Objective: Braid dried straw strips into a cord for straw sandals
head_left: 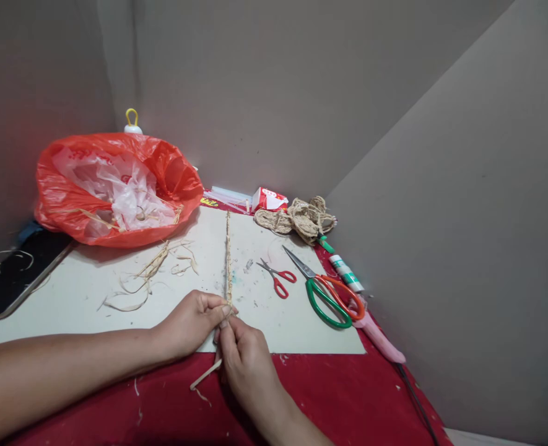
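Note:
A thin straw braid (pixel 228 254) runs straight away from me along the middle of a pale board (pixel 301 337). My left hand (pixel 197 319) pinches the near end of the braid between thumb and fingers. Right beside it, my right hand (pixel 246 350) is closed on the loose straw strands at the same end, the fingertips of both hands almost touching. One strand (pixel 205 375) pokes out below my right hand over the red cloth. The exact crossing of strands is hidden behind my fingers.
Loose straw (pixel 155 266) lies left of the braid, below a red plastic bag (pixel 171 179). At right are small red scissors (pixel 280 282), large scissors (pixel 327 303), a glue stick (pixel 345 272), a pink-handled tool (pixel 380 337) and coiled cord (pixel 301 220). A phone (pixel 23 272) sits far left.

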`<state>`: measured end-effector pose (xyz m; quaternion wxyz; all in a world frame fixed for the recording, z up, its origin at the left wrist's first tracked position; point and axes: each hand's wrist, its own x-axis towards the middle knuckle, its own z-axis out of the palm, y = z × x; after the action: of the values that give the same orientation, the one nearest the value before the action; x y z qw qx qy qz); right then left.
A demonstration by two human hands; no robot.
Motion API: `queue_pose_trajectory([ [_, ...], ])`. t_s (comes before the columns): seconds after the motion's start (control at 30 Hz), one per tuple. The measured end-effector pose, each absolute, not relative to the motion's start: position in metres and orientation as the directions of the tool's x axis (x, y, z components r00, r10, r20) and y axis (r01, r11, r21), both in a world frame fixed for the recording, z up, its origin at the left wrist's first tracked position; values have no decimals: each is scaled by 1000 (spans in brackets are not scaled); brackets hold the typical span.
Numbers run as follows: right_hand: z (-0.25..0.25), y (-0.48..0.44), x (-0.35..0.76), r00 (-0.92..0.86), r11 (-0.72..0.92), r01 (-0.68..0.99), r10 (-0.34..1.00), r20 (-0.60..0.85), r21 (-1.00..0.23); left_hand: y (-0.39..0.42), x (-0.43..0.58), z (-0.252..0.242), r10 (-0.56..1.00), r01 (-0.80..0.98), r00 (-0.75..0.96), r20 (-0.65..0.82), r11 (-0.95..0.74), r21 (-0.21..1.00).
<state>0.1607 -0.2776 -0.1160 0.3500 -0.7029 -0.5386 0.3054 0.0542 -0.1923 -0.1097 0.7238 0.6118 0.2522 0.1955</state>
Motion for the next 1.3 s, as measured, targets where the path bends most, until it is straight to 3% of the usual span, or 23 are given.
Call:
queue_pose_trajectory([
  [0.2, -114, -274, 162, 228, -189, 555, 971, -70, -810, -194, 54, -112, 595, 33, 794, -125, 164, 986],
  [0.37, -115, -272, 161, 218, -152, 662, 976, -5, -734, -191, 55, -111, 596, 53, 794, -120, 129, 990],
  [0.5, -108, -282, 155, 116, -88, 781, 993, 6, -619, -191, 56, -107, 645, 88, 746, -166, 151, 985],
  [0.6, -91, -299, 159, -31, -29, 798, 996, -89, -602, -191, 56, -104, 670, 154, 699, -249, 198, 968],
  [0.67, -75, -308, 173, -120, -42, 726, 975, -188, -687, -190, 55, -102, 683, 141, 695, -225, 177, 974],
  [0.7, -68, -310, 183, -73, -93, 683, 978, -194, -725, -188, 55, -101, 686, 123, 700, -201, 161, 979],
  [0.83, -57, -297, 217, 399, -149, 593, 908, 128, -791, -185, 54, -99, 646, 115, 734, -209, 185, 976],
  [0.9, -64, -284, 219, 429, -175, 444, 903, 37, -879, -184, 54, -99, 635, 106, 745, -206, 192, 976],
  [0.97, -74, -273, 209, 297, -241, 146, 936, -190, -959, -185, 54, -100, 624, 60, 760, -183, 214, 975],
  [1.07, -85, -261, 191, -9, -367, -210, 928, -373, -906, -186, 54, -101, 595, 1, 785, -169, 272, 962],
  [1.3, -99, -245, 199, -277, -529, -328, 846, -456, -783, -186, 53, -105, 668, 66, 736, -107, 86, 994],
])
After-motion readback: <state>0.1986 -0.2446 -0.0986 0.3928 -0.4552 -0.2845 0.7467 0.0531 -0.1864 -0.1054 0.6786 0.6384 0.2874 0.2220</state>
